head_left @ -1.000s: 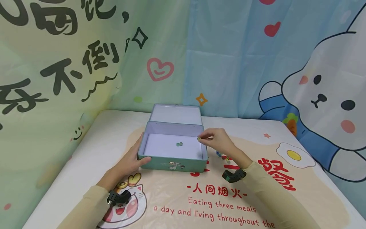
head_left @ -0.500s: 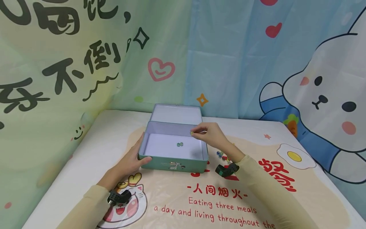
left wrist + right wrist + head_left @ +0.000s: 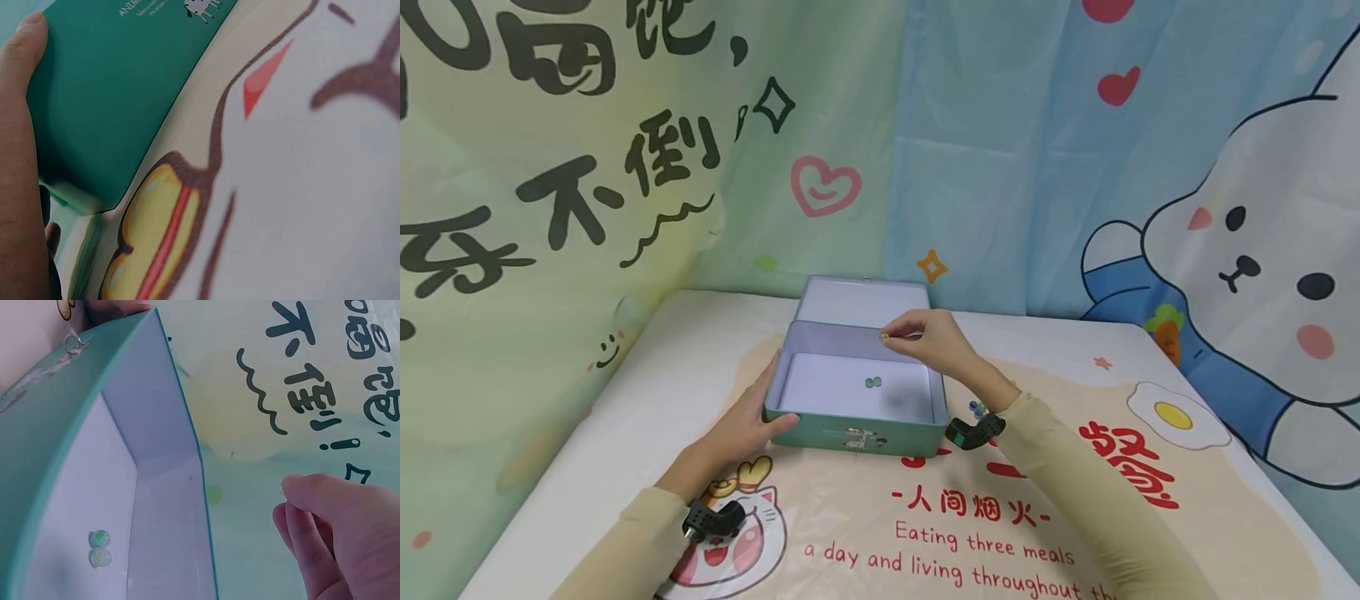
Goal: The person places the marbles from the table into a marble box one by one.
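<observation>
A green tin box (image 3: 827,431) stands open on the table, its lid (image 3: 863,302) tipped back behind it. My left hand (image 3: 741,425) grips its left corner, the thumb (image 3: 25,47) lying on the green front in the left wrist view. Two glass marbles, a green-streaked one (image 3: 100,539) and a yellow-streaked one (image 3: 100,557), lie side by side on the pale box floor. Over the back right of the box, my right hand (image 3: 934,342) pinches a small yellowish marble (image 3: 885,337) between thumb and fingertips, which mostly cover it.
Just right of the box, several small marbles (image 3: 977,408) lie on the printed tablecloth (image 3: 985,550), partly hidden by the right wrist. Both wrists wear black bands. A printed curtain (image 3: 970,167) hangs right behind the table.
My right hand has moved left and slightly up with the pinched marble, from the box's right edge to over its back part. The left hand and box stay put.
</observation>
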Demonstrator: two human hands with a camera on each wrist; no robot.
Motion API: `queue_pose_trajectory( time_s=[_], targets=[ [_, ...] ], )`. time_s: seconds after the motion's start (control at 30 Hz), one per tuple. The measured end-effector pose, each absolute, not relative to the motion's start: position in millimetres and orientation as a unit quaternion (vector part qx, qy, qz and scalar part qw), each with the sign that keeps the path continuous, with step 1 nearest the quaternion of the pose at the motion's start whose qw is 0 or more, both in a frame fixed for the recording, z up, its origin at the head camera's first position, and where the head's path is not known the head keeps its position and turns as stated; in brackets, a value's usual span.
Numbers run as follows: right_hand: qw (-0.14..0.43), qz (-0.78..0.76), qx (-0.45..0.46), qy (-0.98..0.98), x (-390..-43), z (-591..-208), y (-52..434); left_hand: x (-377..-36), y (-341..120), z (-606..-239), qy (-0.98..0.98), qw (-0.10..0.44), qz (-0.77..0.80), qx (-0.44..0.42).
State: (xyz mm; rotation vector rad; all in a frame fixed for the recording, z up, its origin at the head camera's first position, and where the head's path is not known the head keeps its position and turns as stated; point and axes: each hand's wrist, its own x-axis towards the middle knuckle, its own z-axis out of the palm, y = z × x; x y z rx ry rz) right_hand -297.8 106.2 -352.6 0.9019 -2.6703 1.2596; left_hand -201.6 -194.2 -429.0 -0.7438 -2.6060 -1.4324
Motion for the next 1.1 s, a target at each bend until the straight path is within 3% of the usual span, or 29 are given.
queue_pose_trajectory(
  time_s=[0.27, 0.5, 0.8, 1.1],
  targets=[
    [0.006, 0.418, 0.299, -0.858, -310, -359, 98, -224, -205, -465, -0.853, 0.050, -0.459, -0.242],
    [-0.006, 0.427, 0.301, -0.853, -323, -367, 93, -220, -203, -462, -0.856, 0.051, -0.455, -0.239],
    [-0.044, 0.444, 0.279, -0.850, -332, -378, 88, -200, -193, -427, -0.854, 0.042, -0.460, -0.239],
    [-0.068, 0.445, 0.281, -0.847, -337, -390, 85, -220, -202, -461, -0.859, 0.047, -0.454, -0.232]
  ],
)
